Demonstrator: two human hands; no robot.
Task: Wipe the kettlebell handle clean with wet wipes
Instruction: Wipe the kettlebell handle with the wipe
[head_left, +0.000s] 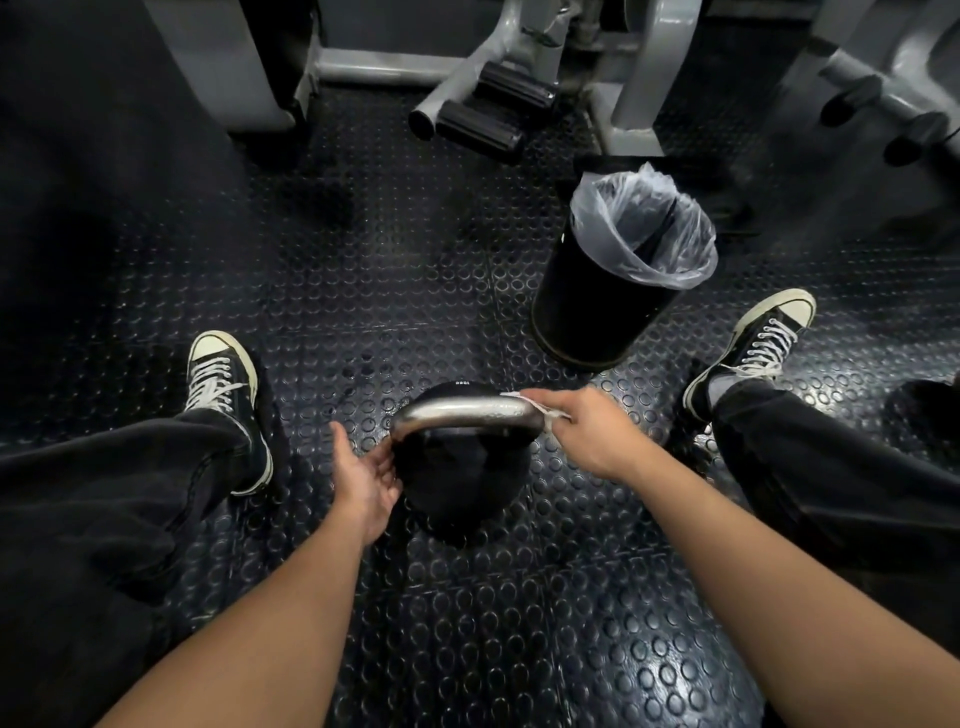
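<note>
Between the person's feet, a round black kettlebell (462, 478) sits on studded rubber flooring (363, 291). The right hand (587, 431) grips a white wet wipe (540, 408) around the right end of the shiny steel handle (462, 410); the left hand (363, 478) rests relaxed against the left side. Beyond stands a black bin (597, 306), its crinkled clear liner (649, 228) seemingly empty.

Right hand (587, 434) hides most of the wipe (524, 399).
</note>
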